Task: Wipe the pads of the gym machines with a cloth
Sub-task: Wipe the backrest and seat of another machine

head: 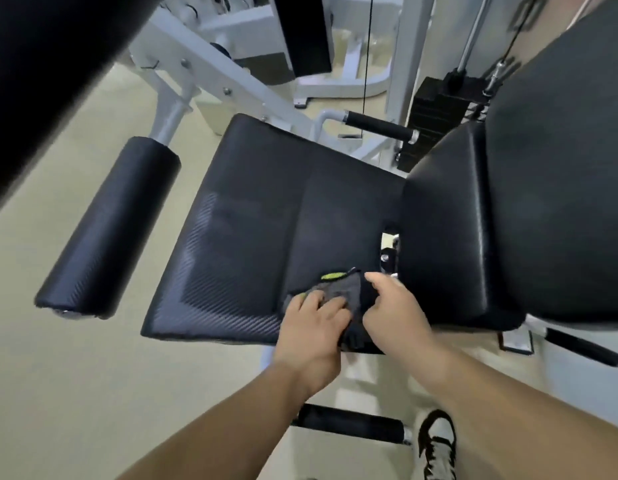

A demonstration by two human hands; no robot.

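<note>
Down in the head view, a grey cloth (337, 289) with lime-green patches lies on the near right corner of the black seat pad (259, 216), just beside the back pad (474, 237). The left hand (312, 327) presses on it with fingers laid fairly straight, while the right hand (394, 315) curls round its right edge, pinching it. A padded roller (106, 230) stands left of the seat.

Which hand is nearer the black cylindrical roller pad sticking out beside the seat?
Left. The left hand rests on the grey cloth on the black seat pad, right of the roller pad; the right hand grips the cloth farther right.
</note>
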